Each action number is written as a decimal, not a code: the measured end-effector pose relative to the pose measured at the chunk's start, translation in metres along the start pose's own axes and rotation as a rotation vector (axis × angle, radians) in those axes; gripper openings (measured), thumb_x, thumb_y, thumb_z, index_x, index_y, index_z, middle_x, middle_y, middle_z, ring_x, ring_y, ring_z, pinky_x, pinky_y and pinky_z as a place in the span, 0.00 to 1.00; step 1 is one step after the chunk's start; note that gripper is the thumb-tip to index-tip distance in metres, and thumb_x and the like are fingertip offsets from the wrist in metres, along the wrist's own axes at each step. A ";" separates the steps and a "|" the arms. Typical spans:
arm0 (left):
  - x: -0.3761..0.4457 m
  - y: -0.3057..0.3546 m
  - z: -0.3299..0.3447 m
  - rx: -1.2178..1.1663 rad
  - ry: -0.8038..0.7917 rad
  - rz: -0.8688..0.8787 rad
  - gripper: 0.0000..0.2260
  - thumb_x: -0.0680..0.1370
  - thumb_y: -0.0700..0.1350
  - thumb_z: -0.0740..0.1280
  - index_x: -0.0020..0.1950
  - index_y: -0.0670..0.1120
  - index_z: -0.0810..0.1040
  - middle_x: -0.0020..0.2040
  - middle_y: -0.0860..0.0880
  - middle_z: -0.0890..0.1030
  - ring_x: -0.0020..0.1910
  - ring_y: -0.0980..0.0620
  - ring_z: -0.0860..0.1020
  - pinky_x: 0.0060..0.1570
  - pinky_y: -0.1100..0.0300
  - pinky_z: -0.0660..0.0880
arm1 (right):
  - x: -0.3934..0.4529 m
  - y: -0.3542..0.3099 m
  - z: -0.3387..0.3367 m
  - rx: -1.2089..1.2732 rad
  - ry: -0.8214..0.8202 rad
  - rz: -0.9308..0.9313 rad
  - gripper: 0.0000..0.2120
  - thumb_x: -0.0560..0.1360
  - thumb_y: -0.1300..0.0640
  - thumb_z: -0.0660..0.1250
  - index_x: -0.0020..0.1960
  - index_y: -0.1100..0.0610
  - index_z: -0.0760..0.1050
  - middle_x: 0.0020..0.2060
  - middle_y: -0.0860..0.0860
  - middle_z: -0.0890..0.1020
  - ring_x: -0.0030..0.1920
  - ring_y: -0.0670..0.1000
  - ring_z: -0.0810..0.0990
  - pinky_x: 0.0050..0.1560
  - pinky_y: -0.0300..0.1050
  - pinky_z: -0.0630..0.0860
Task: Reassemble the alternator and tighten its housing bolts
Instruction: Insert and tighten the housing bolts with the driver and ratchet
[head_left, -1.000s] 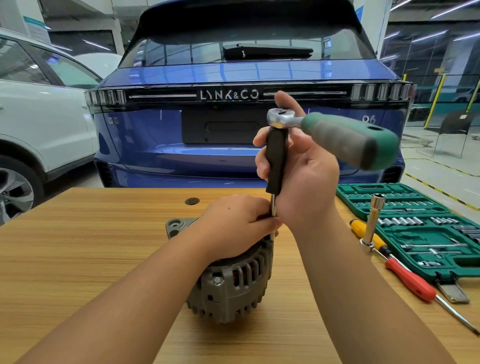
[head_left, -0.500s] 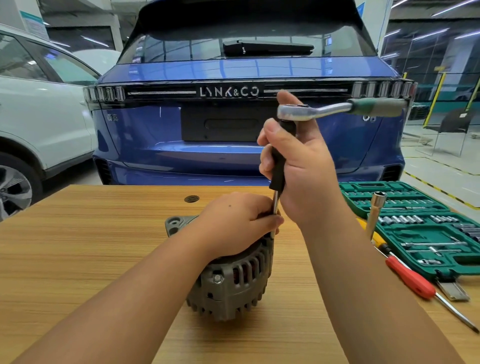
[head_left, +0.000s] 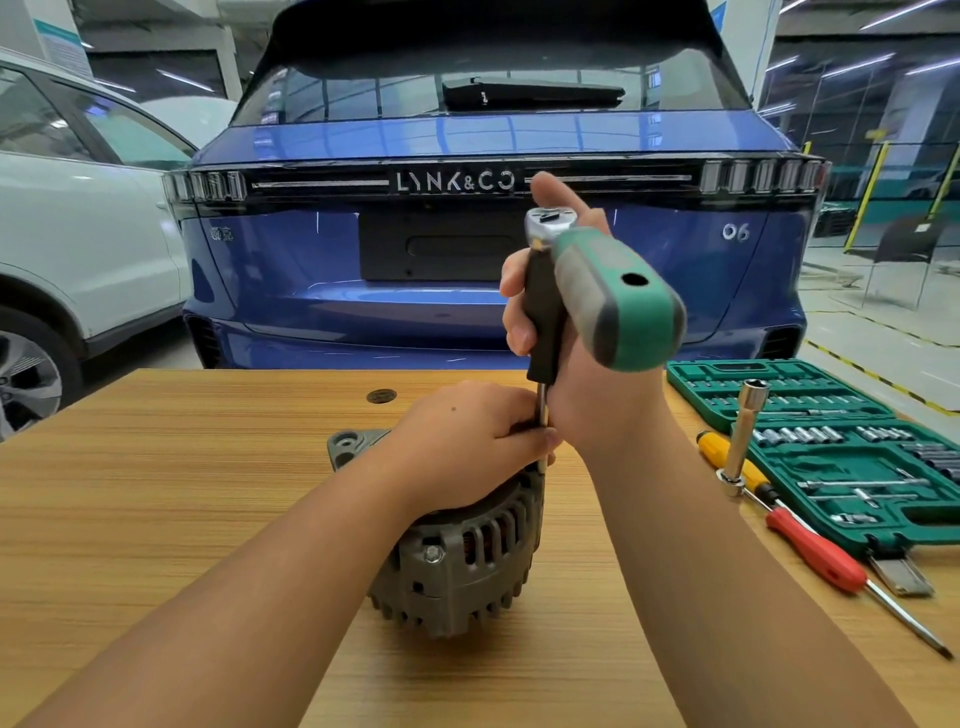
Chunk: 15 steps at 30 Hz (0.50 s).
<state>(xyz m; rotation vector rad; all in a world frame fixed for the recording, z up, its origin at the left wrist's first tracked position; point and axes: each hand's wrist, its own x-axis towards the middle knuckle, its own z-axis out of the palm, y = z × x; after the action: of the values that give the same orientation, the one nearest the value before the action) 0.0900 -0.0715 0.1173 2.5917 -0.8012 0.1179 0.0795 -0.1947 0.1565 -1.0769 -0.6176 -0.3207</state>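
A grey alternator (head_left: 457, 561) stands on the wooden table (head_left: 156, 493), with one housing bolt (head_left: 432, 554) showing on its near side. My left hand (head_left: 467, 441) rests on top of it and pinches the thin metal shaft (head_left: 542, 410) of a driver that stands upright at the alternator's right edge. My right hand (head_left: 597, 405) grips that driver's black handle (head_left: 543, 317). A ratchet sits on top, and its green and grey handle (head_left: 618, 301) points towards me. The shaft's tip and the bolt under it are hidden.
An open green socket case (head_left: 841, 441) lies at the right of the table. In front of it a long socket (head_left: 743, 436) stands upright beside a yellow screwdriver (head_left: 719, 449) and a red screwdriver (head_left: 815, 551). A blue car (head_left: 363, 270) and a white car (head_left: 78, 249) stand behind.
The ratchet handle swung out to the right and then back round towards me. My right hand turned with it on the black handle. My left hand and the alternator stayed put.
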 end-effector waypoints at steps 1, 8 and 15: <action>0.000 0.000 0.000 0.001 0.002 -0.002 0.11 0.83 0.55 0.60 0.54 0.55 0.82 0.49 0.59 0.84 0.51 0.58 0.80 0.56 0.48 0.77 | 0.000 0.002 0.000 0.022 0.027 -0.011 0.16 0.75 0.47 0.62 0.59 0.54 0.73 0.42 0.57 0.76 0.33 0.51 0.70 0.32 0.43 0.68; 0.003 -0.001 0.003 0.019 -0.015 -0.014 0.11 0.83 0.59 0.59 0.55 0.58 0.79 0.47 0.58 0.83 0.48 0.60 0.79 0.53 0.50 0.78 | 0.004 0.006 -0.011 -0.090 0.154 -0.020 0.05 0.76 0.52 0.71 0.42 0.51 0.79 0.30 0.48 0.74 0.27 0.47 0.69 0.28 0.38 0.67; 0.003 -0.001 0.003 -0.002 -0.012 -0.021 0.11 0.84 0.57 0.60 0.57 0.57 0.80 0.48 0.60 0.83 0.49 0.61 0.79 0.55 0.53 0.78 | 0.002 0.014 -0.008 -0.047 -0.032 -0.212 0.17 0.79 0.67 0.63 0.62 0.48 0.73 0.40 0.58 0.72 0.30 0.50 0.68 0.31 0.41 0.69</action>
<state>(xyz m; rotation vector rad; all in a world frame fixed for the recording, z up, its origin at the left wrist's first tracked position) 0.0929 -0.0738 0.1154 2.6001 -0.7781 0.0952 0.0910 -0.1952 0.1452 -1.0649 -0.7578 -0.5048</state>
